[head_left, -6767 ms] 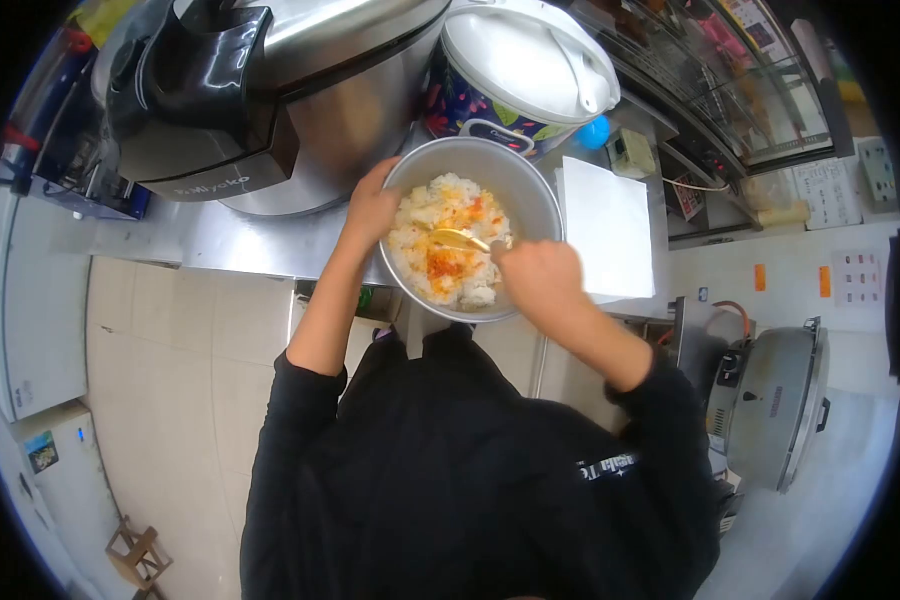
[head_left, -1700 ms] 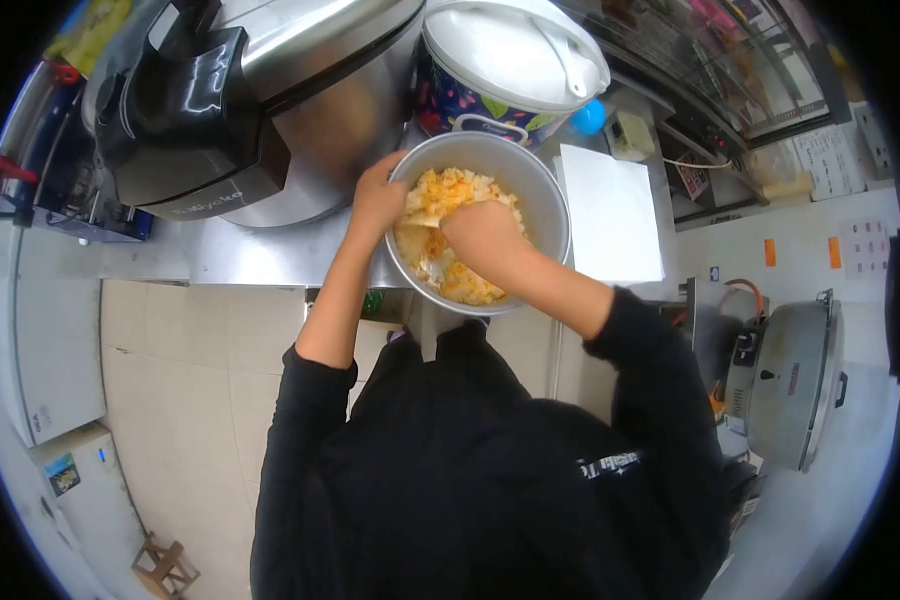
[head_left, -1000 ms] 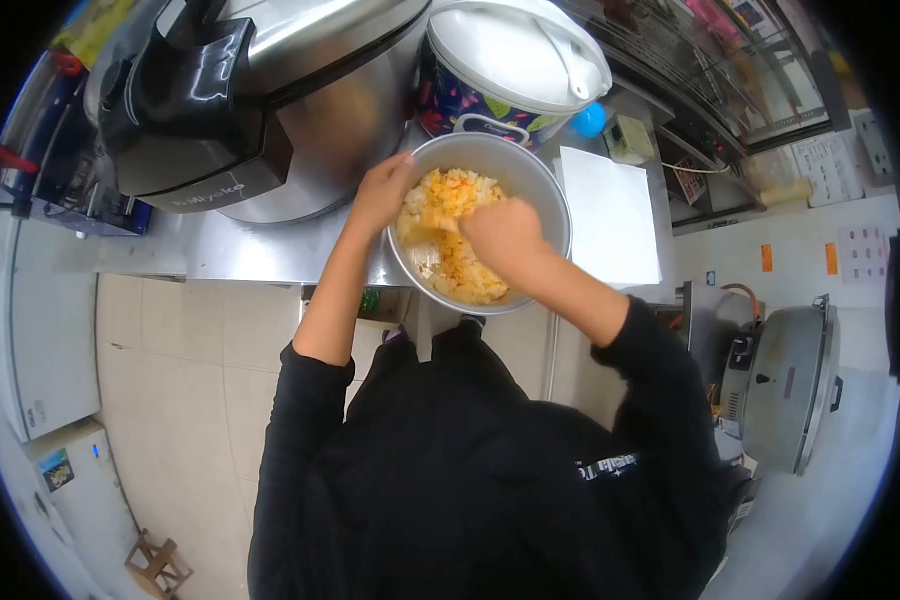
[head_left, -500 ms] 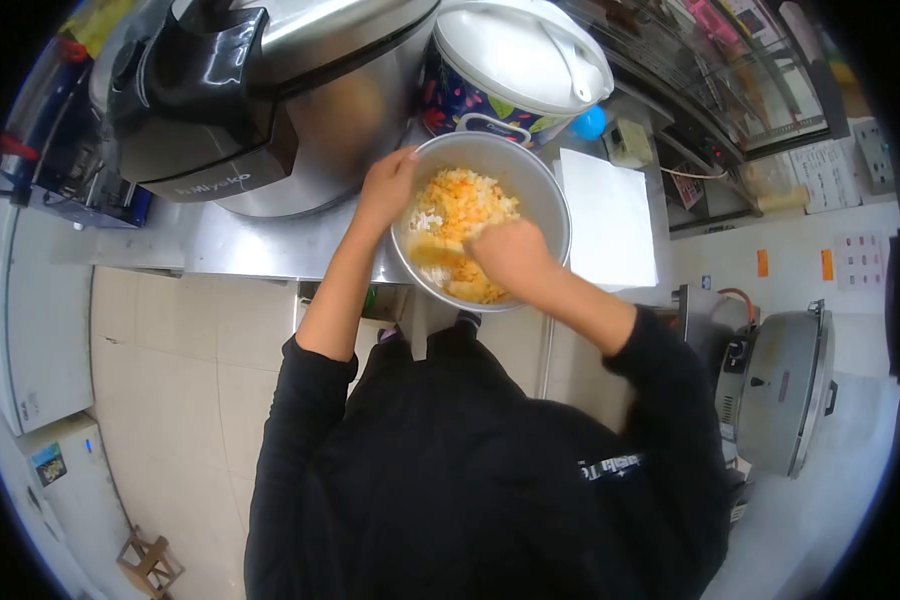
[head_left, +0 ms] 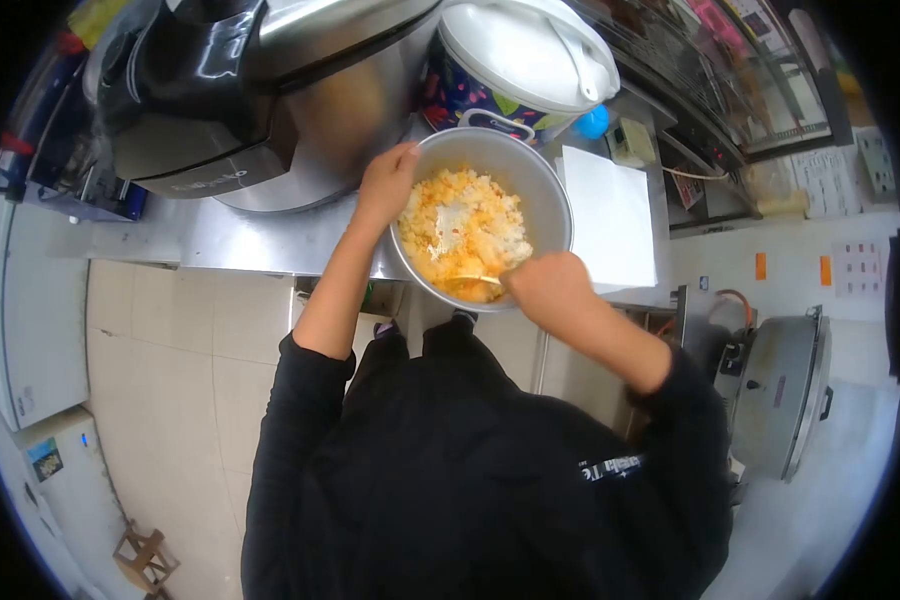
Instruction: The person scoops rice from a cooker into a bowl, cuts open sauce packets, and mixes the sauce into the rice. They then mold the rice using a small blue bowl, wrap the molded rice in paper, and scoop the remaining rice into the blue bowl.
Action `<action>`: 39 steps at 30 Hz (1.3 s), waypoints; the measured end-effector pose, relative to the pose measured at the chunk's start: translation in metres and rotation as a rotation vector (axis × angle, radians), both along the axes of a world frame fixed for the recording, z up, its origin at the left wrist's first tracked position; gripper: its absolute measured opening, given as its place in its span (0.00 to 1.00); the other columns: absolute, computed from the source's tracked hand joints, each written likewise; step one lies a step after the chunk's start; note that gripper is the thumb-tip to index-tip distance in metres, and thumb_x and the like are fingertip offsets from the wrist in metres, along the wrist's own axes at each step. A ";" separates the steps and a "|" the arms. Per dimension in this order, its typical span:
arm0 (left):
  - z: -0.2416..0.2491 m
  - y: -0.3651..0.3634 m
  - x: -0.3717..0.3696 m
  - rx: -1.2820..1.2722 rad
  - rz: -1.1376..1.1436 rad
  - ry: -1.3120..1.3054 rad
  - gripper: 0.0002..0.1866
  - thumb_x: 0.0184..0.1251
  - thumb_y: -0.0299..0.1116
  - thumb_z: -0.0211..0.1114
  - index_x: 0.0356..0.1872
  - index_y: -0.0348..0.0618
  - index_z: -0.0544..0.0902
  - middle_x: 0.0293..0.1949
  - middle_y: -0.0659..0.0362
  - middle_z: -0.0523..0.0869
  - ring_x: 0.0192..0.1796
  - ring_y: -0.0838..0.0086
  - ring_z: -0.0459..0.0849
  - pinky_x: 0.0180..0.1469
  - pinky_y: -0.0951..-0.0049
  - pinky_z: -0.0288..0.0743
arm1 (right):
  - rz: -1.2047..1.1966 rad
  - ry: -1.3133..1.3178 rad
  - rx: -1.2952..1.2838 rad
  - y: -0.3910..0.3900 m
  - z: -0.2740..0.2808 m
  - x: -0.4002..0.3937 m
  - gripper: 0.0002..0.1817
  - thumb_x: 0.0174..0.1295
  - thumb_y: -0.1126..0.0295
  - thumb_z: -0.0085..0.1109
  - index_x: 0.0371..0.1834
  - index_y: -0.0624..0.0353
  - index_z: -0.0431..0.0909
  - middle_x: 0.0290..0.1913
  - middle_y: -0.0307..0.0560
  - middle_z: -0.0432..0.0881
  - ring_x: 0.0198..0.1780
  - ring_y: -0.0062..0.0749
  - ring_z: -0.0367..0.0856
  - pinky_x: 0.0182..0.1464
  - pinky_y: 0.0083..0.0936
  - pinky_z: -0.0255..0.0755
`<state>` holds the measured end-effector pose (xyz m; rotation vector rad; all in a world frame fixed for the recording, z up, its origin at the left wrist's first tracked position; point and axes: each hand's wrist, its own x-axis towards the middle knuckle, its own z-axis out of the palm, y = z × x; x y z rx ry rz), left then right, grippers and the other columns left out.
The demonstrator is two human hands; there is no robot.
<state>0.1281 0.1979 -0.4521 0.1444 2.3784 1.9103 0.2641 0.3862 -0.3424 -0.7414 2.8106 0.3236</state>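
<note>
A round metal pot point(head_left: 553, 215) sits at the counter's front edge, partly filled with rice point(head_left: 470, 225) in white and orange-yellow patches. My left hand point(head_left: 388, 185) grips the pot's left rim, thumb and fingers closed over it. Above the front right part of the pot, my right hand point(head_left: 550, 287) is closed around the handle of a large spoon point(head_left: 478, 279). The spoon's head is down in the rice near the front wall, partly buried and blurred. My fist hides most of its handle.
A big steel rice cooker point(head_left: 340, 110) with a black handle stands left of the pot. Behind it is a floral container point(head_left: 470, 85) with a white lid point(head_left: 515, 55). White paper point(head_left: 610, 220) lies on the right. A glass cabinet point(head_left: 730, 80) stands at back right.
My right hand has moved right and toward me, drawing the spoon from the middle of the rice to the front. The rice has shifted about. My left hand stays on the rim.
</note>
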 end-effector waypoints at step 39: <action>0.010 0.001 -0.003 -0.126 -0.067 0.015 0.18 0.68 0.40 0.50 0.50 0.39 0.78 0.44 0.51 0.83 0.48 0.68 0.80 0.52 0.73 0.69 | -0.047 0.311 0.000 0.020 -0.032 -0.082 0.05 0.45 0.71 0.55 0.17 0.53 0.81 0.18 0.42 0.80 0.24 0.33 0.82 0.23 0.29 0.71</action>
